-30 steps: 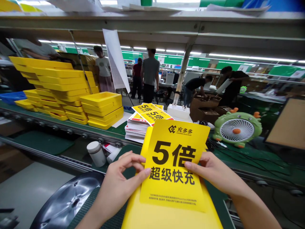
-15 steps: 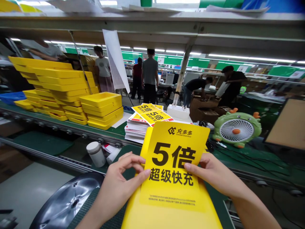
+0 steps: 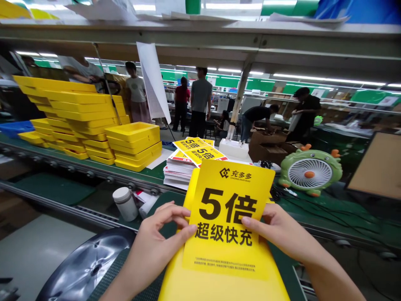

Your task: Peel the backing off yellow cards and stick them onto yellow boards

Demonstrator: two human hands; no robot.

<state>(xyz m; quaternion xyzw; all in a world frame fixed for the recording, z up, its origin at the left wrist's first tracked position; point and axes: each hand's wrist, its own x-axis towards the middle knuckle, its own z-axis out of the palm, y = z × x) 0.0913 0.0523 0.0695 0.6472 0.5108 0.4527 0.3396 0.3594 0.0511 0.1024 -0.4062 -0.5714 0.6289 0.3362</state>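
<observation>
A yellow printed card (image 3: 227,221) with large black characters lies on a plain yellow box (image 3: 219,286) in front of me. My left hand (image 3: 156,244) pinches the card's left edge between thumb and fingers. Gripping the right edge is my right hand (image 3: 278,232), thumb on top. Behind, a stack of the same yellow cards (image 3: 192,161) rests on the green belt.
Stacks of yellow trays (image 3: 78,121) fill the left of the conveyor (image 3: 94,167). A white bottle (image 3: 124,203) stands near the rail, a green desk fan (image 3: 310,172) at right, a shiny round disc (image 3: 87,267) at lower left. Several people stand in the background.
The card and both hands have hardly shifted. The view has tipped slightly, and a person at upper left has moved right.
</observation>
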